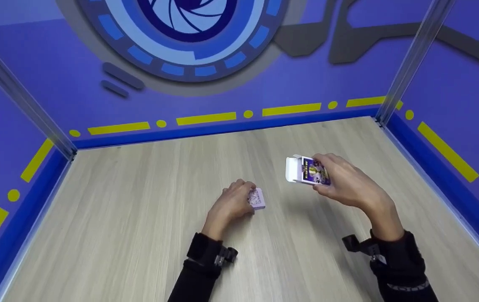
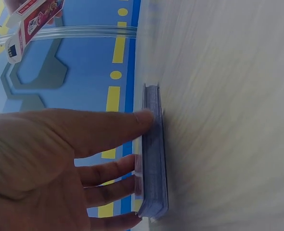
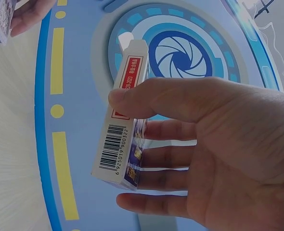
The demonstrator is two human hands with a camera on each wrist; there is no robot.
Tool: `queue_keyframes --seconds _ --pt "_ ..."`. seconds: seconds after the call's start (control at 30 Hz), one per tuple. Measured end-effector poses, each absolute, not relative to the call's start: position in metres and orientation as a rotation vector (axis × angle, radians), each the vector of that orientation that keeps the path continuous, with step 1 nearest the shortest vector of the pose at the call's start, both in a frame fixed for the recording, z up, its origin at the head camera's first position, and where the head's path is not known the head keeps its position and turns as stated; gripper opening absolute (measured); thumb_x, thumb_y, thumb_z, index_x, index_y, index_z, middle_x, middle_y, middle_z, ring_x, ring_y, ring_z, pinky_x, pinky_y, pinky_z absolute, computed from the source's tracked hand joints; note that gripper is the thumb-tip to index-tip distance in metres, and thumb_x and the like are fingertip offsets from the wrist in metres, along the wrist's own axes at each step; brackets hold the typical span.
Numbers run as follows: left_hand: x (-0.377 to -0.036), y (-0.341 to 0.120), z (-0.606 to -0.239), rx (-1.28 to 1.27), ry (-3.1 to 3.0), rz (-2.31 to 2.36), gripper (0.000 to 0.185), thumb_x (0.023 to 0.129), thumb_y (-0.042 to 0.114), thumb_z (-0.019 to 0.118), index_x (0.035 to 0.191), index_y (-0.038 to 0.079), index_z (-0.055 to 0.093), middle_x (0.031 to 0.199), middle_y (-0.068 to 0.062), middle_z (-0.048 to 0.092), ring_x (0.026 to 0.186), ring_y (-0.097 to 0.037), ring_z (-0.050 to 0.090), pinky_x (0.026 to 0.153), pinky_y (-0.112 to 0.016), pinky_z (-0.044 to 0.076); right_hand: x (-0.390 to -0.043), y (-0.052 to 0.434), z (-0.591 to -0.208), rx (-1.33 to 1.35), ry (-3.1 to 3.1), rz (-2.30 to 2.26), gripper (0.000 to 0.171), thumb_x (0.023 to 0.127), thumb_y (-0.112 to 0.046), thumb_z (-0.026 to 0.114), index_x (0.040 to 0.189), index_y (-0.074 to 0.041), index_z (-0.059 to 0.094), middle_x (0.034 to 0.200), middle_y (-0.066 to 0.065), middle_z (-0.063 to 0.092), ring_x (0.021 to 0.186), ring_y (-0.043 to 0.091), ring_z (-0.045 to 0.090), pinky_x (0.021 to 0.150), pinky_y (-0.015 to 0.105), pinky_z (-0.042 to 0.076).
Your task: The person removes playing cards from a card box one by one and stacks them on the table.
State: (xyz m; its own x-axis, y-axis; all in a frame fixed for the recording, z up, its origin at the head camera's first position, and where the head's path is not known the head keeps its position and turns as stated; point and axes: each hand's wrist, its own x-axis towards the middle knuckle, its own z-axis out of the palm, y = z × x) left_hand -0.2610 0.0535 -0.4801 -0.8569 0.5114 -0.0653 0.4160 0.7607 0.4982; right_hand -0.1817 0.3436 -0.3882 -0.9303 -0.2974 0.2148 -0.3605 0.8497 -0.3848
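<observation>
My left hand grips a deck of playing cards low at the wooden tabletop. In the left wrist view the thumb presses one long side of the stacked deck, with the other fingertips along its far side. Raised above the table to the right, my right hand holds a card box with a purple picture front. The box's white end flap stands open toward the left. A barcode shows on the narrow side of the box in the right wrist view, under the thumb.
A pale wood-grain tabletop lies under both hands. Blue printed panels with yellow dashes wall it at the back, left and right. Metal posts stand at the back corners.
</observation>
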Motion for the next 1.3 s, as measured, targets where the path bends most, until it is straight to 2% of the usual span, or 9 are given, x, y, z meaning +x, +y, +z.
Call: queue_keyframes --seconds 0.1,0.2,0.33,0.5,0.77,1.3 --pt "-0.261 0.053 -0.474 0.722 2.802 0.759 0.059 0.088 0.019 0.082 0.141 0.006 0.060 0.136 -0.013 0.057 0.124 -0.029 0.053 0.106 -0.048 0.040 -0.182 0.343 -0.388 0.517 -2.870 0.649 0.062 0.088 -0.011 0.076 0.142 0.005 0.050 0.128 0.024 0.060 0.104 0.031 0.056 0.085 0.048 0.050" --pt "-0.260 0.055 -0.463 0.732 2.916 0.847 0.045 0.094 0.021 0.077 0.135 0.006 0.065 0.132 -0.012 0.062 0.124 -0.028 0.056 0.105 -0.046 0.044 -0.183 0.343 -0.388 0.522 -2.861 0.651 0.061 0.088 -0.009 0.076 0.141 0.006 0.051 0.129 0.024 0.059 0.105 0.032 0.056 0.086 0.048 0.050" --pt "-0.248 0.065 -0.442 0.763 3.007 1.160 0.022 0.098 0.019 0.072 0.118 0.008 0.073 0.111 -0.005 0.071 0.105 -0.020 0.065 0.090 -0.036 0.053 -0.183 0.341 -0.389 0.520 -2.856 0.627 0.062 0.087 -0.008 0.079 0.141 0.005 0.052 0.131 0.024 0.058 0.108 0.033 0.056 0.088 0.049 0.050" --pt "-0.226 0.082 -0.421 0.898 2.821 1.664 0.010 0.100 0.015 0.070 0.103 0.006 0.072 0.091 -0.001 0.068 0.082 -0.011 0.062 0.071 -0.026 0.053 -0.184 0.333 -0.391 0.536 -2.841 0.577 0.065 0.083 -0.008 0.085 0.139 0.005 0.054 0.130 0.023 0.059 0.113 0.035 0.056 0.092 0.050 0.050" --pt "-0.213 0.101 -0.426 0.878 2.582 1.880 0.013 0.097 0.004 0.069 0.101 0.005 0.056 0.089 -0.002 0.060 0.078 -0.009 0.056 0.066 -0.022 0.049 -0.183 0.317 -0.393 0.629 -2.788 0.498 0.067 0.078 -0.007 0.090 0.135 0.004 0.057 0.128 0.021 0.060 0.115 0.035 0.056 0.094 0.049 0.051" --pt "-0.222 0.102 -0.439 0.705 2.498 1.812 0.024 0.094 0.004 0.075 0.105 0.006 0.053 0.095 -0.003 0.061 0.083 -0.010 0.057 0.073 -0.022 0.051 -0.180 0.304 -0.397 0.737 -2.719 0.413 0.070 0.073 -0.006 0.094 0.133 0.001 0.058 0.127 0.018 0.060 0.117 0.035 0.056 0.097 0.049 0.050"
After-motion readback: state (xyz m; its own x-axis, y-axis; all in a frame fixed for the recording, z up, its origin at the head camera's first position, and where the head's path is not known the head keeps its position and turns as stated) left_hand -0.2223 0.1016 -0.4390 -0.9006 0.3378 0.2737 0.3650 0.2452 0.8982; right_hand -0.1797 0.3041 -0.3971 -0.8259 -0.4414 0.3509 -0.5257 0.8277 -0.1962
